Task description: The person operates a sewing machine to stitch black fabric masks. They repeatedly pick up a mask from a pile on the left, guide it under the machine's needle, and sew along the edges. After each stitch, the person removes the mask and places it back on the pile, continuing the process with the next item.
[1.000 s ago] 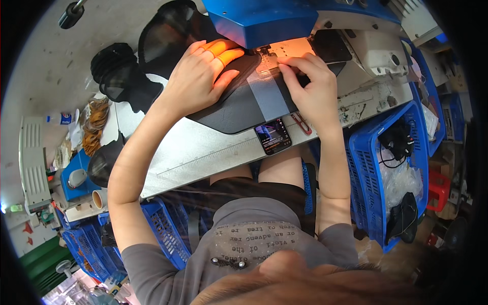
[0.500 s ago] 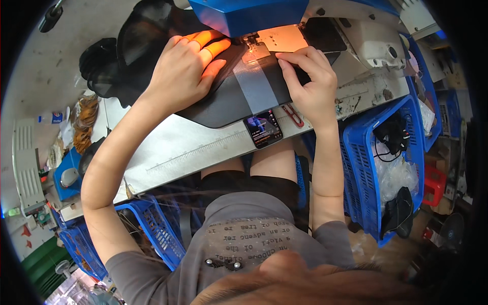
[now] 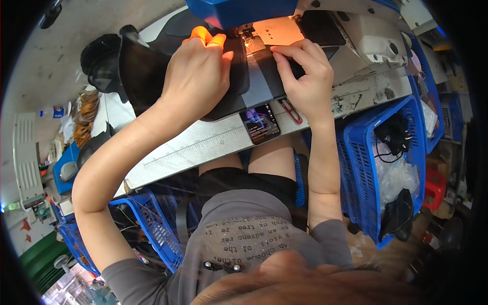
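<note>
Head view, largest item first: a pale worktable (image 3: pixel 188 144) with a ruler scale along its front spans the station. On it stands a sewing machine (image 3: pixel 371 44), its blue cover at the top edge and its lamp lighting the needle plate orange. At the seated person's right, below table height, a blue crate (image 3: pixel 360 175) holds clear plastic and black articles.

A black sheet piece (image 3: pixel 238 81) lies on the table directly in front of the needle plate, its upper edge near the presser foot. To its left rests a curved black piece (image 3: pixel 145 71); from where I stand, I cannot tell whether the two are joined.

The left hand (image 3: pixel 197 76) lies palm down on the black work, fingers extended and close together, thumb apart; two fingers wear orange-lit coverings. The right hand (image 3: pixel 306 75) is at the sheet's right side, tips of thumb and index finger nearly together at the material; I cannot tell whether they pinch it or only rest on it.

A grey strip (image 3: pixel 258 81) crosses the black sheet between the hands, running from the needle plate toward the front. Just beyond its lower end lies a lit phone (image 3: pixel 260 124). Red thread snips (image 3: pixel 290 111) sit just right of the phone, near the right wrist.
</note>
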{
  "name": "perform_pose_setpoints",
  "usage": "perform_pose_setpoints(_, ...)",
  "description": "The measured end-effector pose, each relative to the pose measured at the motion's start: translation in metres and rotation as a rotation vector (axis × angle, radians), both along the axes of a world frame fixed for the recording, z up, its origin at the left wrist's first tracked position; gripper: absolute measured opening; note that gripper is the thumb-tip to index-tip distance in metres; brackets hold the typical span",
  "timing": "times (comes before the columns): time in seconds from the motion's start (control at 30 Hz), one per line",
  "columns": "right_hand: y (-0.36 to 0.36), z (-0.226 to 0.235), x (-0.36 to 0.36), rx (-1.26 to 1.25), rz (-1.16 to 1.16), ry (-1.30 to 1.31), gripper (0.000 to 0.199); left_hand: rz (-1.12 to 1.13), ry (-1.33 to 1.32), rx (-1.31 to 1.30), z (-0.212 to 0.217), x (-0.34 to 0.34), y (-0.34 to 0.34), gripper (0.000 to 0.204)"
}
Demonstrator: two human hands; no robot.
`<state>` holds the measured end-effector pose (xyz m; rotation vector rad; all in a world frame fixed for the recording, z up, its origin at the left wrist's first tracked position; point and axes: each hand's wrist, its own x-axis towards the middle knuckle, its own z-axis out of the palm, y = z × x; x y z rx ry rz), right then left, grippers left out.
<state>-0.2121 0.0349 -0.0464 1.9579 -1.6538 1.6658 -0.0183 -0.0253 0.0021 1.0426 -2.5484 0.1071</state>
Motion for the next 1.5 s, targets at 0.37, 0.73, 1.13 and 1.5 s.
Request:
perform_pose_setpoints(0.37, 0.001, -0.001, 0.002, 0.018, -0.017, -0.013, 0.006, -0.127, -0.005, 0.075, 0.006, 0.01, -0.01, 0.013)
perform_pose_setpoints(0.73, 0.001, -0.002, 0.001, 0.026, -0.015, -0.008, 0.006, -0.165, -0.451, -0.121, 0.02, 0.015, -0.027, 0.028)
perform_pose_setpoints(1.13, 0.001, -0.002, 0.001, 0.022, -0.015, 0.001, 0.006, -0.096, -0.363, -0.28, 0.008, 0.019, -0.031, 0.033)
perform_pose_setpoints(1.5, -0.001, -0.004, 0.0, -0.004, -0.006, -0.007, 0.005, 0.219, -0.448, -0.258, 0.008, -0.006, 0.009, 0.035)
